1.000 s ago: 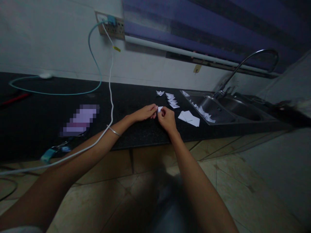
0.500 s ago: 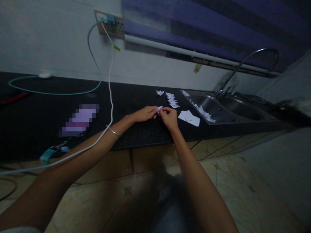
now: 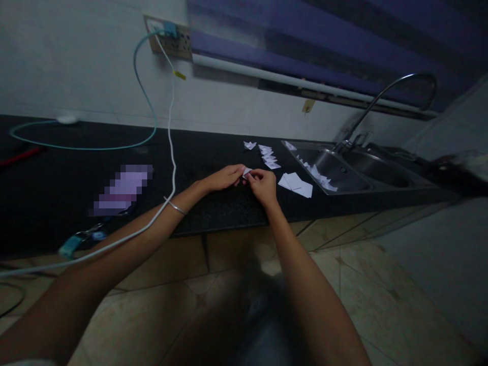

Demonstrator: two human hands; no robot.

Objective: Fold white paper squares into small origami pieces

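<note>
A small folded piece of white paper (image 3: 247, 173) is pinched between my two hands, just above the front part of the black counter. My left hand (image 3: 227, 178) closes on its left side, and my right hand (image 3: 264, 186) grips it from the right with thumb and forefinger. My fingers cover much of its shape. Beyond my hands lies a row of folded paper boats (image 3: 269, 156), with a single paper boat (image 3: 249, 145) to their left. Right of my right hand rests a loose stack of white paper sheets (image 3: 296, 184).
More folded papers (image 3: 318, 175) line the left rim of the steel sink (image 3: 351, 187), under a curved faucet (image 3: 396, 81). A white cable (image 3: 171, 147) hangs from the wall outlet (image 3: 181, 43) across my left forearm. A blurred-out purple item (image 3: 122, 189) lies on the counter (image 3: 198, 147).
The folded paper has turned between my fingers, from a point sticking up to a flatter lie. My hands stay together, and the whole view has shifted slightly.
</note>
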